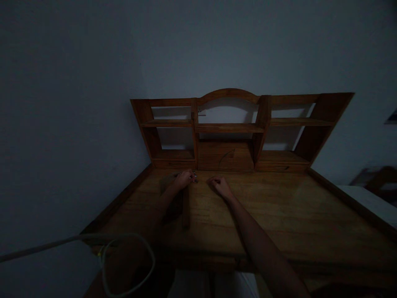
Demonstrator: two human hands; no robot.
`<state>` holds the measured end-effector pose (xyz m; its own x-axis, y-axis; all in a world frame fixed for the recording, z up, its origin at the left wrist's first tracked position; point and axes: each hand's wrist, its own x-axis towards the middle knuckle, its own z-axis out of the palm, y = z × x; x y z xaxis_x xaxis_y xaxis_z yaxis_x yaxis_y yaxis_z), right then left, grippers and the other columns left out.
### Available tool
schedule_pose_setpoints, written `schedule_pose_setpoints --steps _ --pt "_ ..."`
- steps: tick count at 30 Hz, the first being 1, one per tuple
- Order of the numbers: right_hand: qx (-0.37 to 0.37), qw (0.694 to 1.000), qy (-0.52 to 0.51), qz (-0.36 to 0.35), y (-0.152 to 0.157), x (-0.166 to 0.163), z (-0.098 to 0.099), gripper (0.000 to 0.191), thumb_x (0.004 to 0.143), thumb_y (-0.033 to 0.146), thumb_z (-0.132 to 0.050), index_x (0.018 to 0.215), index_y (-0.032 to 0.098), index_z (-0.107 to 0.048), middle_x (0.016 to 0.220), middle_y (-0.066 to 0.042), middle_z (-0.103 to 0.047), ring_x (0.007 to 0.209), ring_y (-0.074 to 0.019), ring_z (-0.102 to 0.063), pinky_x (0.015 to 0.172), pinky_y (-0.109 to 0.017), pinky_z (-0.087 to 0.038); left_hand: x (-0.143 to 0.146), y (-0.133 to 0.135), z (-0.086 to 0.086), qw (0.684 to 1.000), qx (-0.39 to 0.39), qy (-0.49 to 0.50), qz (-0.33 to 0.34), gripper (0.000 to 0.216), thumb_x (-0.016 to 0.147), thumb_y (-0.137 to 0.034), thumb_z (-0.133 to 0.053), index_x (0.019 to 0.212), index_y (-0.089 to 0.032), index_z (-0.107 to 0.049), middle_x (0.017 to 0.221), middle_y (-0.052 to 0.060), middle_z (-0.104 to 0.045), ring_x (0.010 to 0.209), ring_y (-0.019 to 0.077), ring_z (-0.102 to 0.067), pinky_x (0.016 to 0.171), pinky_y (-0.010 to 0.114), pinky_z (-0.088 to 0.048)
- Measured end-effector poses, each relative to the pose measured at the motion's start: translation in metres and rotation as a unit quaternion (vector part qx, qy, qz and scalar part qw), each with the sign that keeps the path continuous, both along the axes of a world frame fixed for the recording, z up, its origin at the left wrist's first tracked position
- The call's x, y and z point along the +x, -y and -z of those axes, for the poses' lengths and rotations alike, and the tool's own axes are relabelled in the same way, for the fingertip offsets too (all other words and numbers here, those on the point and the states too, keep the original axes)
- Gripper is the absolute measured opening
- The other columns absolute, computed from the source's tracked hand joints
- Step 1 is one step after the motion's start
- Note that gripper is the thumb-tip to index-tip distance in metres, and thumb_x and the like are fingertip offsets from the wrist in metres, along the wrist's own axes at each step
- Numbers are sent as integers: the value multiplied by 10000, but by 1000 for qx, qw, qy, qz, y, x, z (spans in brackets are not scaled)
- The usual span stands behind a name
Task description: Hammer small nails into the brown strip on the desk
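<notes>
My left hand is over the desk, left of the middle, with its fingers closed. Small shiny pieces show at its fingertips; the dim light hides what kind they are. Below that hand a dark wooden strip lies lengthwise on the desktop, with a darker shape beside it partly covered by my left forearm. My right hand rests near the desktop a short way to the right, its fingers curled in. Whatever may be between them cannot be made out.
A wooden shelf unit with several compartments stands along the desk's back edge. Raised wooden rims border the sides. A pale cable loops across the lower left. Behind is a plain wall. A white surface lies at the right.
</notes>
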<state>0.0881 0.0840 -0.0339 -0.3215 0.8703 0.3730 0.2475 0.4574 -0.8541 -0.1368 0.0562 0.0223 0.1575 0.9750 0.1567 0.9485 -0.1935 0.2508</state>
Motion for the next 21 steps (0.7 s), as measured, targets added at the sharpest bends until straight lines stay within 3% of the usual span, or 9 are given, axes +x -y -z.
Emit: schedule_pose_setpoints --steps 3,8,11,16,21 --pt "0 1000 -2 -8 2 1 -2 282 765 261 -500 834 174 -759 889 -56 -750 861 -220 -684 825 -340 -508 -4 -3 -1 1000 -5 0 9 113 779 -150 -621 824 -193 -715 1057 50 -645 996 170 -598 908 254 -437" --pt "0 1000 1 -18 4 2 -5 277 763 271 -509 827 177 -762 875 -56 -750 855 -225 -679 821 -343 -507 0 2 -4 1000 -7 -3 3 223 790 -187 -646 1008 -210 -686 1036 39 -671 978 160 -605 866 236 -446" --pt "1 1000 4 -17 3 1 -3 270 770 276 -513 814 176 -760 869 -49 -749 839 -218 -677 813 -335 -507 6 10 -9 1000 0 -12 -16 184 828 -242 -625 993 -180 -678 991 65 -676 970 176 -602 852 244 -443" --pt "6 1000 9 -9 -1 0 2 270 783 281 -512 823 177 -759 856 -29 -744 820 -206 -670 810 -325 -501 14 21 -17 998 19 -30 -48 287 893 -360 -555 1079 -147 -605 1108 91 -608 1002 204 -581 878 383 -473" --pt "6 1000 9 -12 -1 1 2 264 785 283 -521 806 168 -758 840 -36 -742 816 -207 -670 802 -315 -497 16 17 -12 995 50 -45 -69 183 868 -292 -571 958 -160 -660 1068 124 -608 1091 245 -518 917 323 -407"
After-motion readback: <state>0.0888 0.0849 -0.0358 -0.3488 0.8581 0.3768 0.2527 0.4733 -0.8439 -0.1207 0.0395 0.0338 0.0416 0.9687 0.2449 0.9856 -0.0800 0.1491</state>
